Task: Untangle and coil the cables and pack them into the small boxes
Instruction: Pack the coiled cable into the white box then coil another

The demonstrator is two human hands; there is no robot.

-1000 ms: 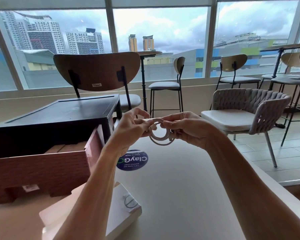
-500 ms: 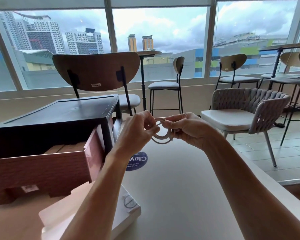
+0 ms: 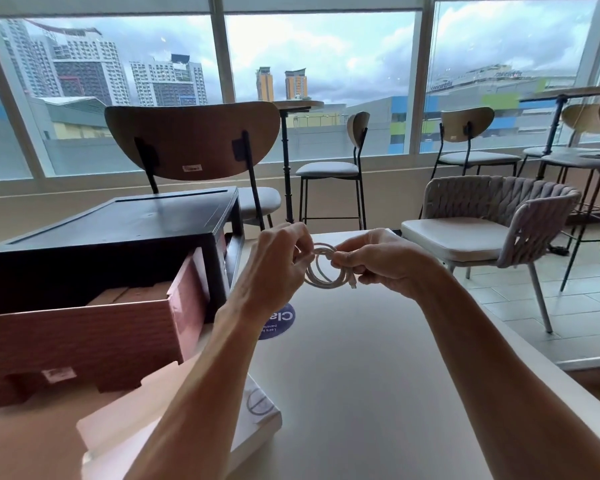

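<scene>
A thin white cable (image 3: 321,271) is wound into a small coil and held in the air above the beige table (image 3: 361,375). My left hand (image 3: 274,268) pinches the coil's left side with curled fingers. My right hand (image 3: 371,259) grips the right side, and a small plug end pokes out just below its fingers. A white flat box (image 3: 257,420) with a printed cable ring lies on the table under my left forearm. A reddish-brown cardboard box (image 3: 84,337) stands open at the left, with smaller brown boxes inside.
A black wooden case (image 3: 125,230) sits behind the brown box. A round blue sticker (image 3: 281,322) lies on the table below my hands. A wooden-backed chair (image 3: 194,140) stands across the table, a woven armchair (image 3: 492,230) to the right, stools by the windows.
Both hands have dropped slightly and closed in on the coil. My left fingers have curled tighter round its left side, and the coil now shows more turns.
</scene>
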